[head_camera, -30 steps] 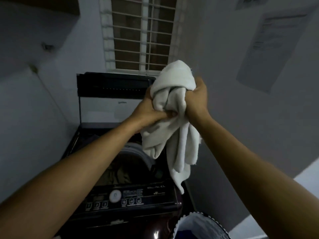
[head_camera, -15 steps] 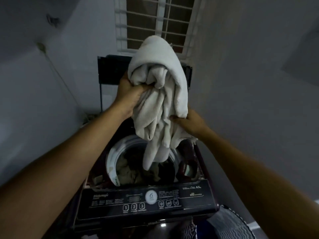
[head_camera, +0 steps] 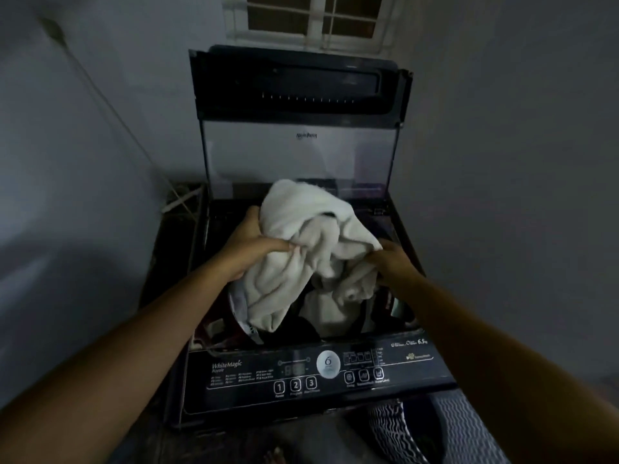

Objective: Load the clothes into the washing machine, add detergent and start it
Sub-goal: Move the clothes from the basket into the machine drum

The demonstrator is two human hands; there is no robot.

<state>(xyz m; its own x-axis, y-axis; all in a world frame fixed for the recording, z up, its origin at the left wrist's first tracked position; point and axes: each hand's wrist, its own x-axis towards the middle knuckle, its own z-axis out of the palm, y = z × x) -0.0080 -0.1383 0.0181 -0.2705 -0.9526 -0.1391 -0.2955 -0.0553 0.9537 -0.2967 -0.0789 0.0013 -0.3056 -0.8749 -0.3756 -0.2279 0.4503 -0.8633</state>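
At frame centre, your left grip [head_camera: 249, 249] and right grip [head_camera: 393, 262] both clutch the white towel [head_camera: 294, 279], bunched in the open washing machine [head_camera: 234, 393].

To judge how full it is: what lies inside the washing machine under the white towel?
Under the white towel, gripped by the left hand and right hand, dark clothes show. The towel covers the rest of the load.

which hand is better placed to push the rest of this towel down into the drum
Left, probably. The left hand grips the high bunch of the white towel, the part above the washing machine opening. The right hand holds a lower fold at the right edge.
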